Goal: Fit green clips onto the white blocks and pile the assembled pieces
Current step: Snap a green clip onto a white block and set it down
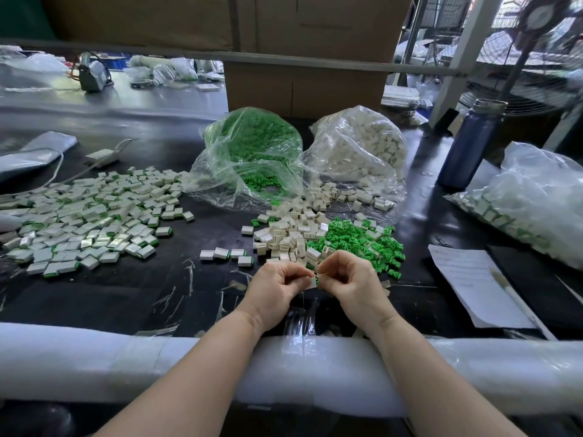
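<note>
My left hand point(277, 287) pinches a white block point(310, 282) near the table's front edge. My right hand point(348, 279) pinches a green clip point(318, 280) pressed against that block's right end. Just behind the hands lies a loose heap of white blocks point(290, 234), with a heap of green clips point(362, 239) to its right. A wide spread of assembled pieces point(91, 212) covers the table's left side. Behind stand an open bag of green clips point(252, 152) and an open bag of white blocks point(359, 156).
A blue bottle point(470, 143) stands at the right. A filled plastic bag point(536, 200) lies at the far right, with a paper sheet point(467, 285) and a pen point(511, 294) in front of it. White foam padding point(94, 364) lines the table's near edge. Cardboard boxes point(303, 86) stand behind.
</note>
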Demonstrator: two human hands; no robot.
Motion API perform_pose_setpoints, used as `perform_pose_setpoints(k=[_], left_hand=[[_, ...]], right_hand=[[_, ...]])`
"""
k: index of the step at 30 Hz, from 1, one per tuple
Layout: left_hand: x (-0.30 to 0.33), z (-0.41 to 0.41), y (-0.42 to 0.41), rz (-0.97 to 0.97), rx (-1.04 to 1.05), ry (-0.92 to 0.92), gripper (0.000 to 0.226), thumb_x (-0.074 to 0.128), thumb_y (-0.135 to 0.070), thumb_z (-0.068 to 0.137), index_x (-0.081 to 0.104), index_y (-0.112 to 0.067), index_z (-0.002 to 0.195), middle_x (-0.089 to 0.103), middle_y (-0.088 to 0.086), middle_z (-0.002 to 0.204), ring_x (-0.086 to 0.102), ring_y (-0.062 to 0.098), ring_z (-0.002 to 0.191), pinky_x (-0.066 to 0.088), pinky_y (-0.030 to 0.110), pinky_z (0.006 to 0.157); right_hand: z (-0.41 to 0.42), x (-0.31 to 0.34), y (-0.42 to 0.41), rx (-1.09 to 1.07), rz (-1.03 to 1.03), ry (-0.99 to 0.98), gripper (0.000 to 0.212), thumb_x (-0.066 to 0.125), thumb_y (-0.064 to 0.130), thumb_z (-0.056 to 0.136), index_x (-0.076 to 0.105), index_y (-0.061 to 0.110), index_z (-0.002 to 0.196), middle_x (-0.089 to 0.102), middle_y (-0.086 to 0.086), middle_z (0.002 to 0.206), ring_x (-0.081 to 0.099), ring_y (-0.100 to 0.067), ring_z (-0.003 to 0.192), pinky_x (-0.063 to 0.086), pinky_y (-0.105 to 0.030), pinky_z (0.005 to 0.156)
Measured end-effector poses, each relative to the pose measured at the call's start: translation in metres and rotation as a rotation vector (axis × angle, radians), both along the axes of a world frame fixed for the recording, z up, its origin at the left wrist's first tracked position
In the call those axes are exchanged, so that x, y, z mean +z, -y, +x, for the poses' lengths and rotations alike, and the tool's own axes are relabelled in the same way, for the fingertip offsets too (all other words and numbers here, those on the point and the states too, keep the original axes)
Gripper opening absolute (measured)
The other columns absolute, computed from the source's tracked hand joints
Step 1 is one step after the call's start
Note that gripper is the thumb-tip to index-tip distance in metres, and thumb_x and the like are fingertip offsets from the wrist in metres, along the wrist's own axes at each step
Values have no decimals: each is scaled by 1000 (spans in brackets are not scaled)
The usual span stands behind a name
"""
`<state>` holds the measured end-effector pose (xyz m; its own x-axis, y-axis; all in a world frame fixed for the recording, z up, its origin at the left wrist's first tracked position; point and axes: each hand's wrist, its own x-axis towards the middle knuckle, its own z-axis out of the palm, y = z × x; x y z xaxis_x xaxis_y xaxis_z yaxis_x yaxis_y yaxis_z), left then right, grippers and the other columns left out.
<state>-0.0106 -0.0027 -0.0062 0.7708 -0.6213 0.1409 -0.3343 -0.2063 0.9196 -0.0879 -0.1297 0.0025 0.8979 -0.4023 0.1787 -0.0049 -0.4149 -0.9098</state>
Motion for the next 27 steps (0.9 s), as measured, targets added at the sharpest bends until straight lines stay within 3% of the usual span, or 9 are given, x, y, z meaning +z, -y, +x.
perform_pose_setpoints(k=[4,10,15,19,23,27], left_hand=[[1,-1,0,28,-6,21,11,65,-3,82,72,-10,88,66,-4,84,61,7,83,46,8,80],[2,-2,-1,52,-21,49,10,66,-4,82,72,-5,90,68,6,90,62,15,88,47,20,88],[1,-2,0,11,-1,42,10,65,-5,83,72,-10,88,67,-1,86,62,8,83,45,9,80],[2,0,0,-98,31,-58,14,62,-3,85,68,-16,83,67,-3,82,61,3,77,47,10,75],[3,-2,0,-153,16,-175,18,57,1,87,65,-15,83,65,1,76,63,5,61,53,17,64],[2,-2,0,-117,9,-140,17,59,2,86,66,-14,83,65,1,77,61,3,59,51,14,62]], right_hand=[[0,-1,2,21,-3,-14,29,65,-10,76,59,17,70,64,0,73,59,-12,71,53,-23,71],[1,-4,4,46,15,-20,31,65,-11,75,59,18,68,63,5,69,60,-7,66,51,-19,67],[2,-3,4,38,55,1,24,66,-7,78,62,16,73,66,-1,74,61,-9,69,52,-21,69],[3,-2,1,-19,153,8,9,65,3,83,63,11,80,67,-7,74,60,-13,66,53,-27,66],[3,-1,0,-27,65,-58,19,60,12,89,62,16,71,62,-2,64,52,-9,56,46,-24,59],[3,0,0,9,18,-98,26,58,11,90,58,19,65,53,5,57,44,-4,52,39,-16,54]])
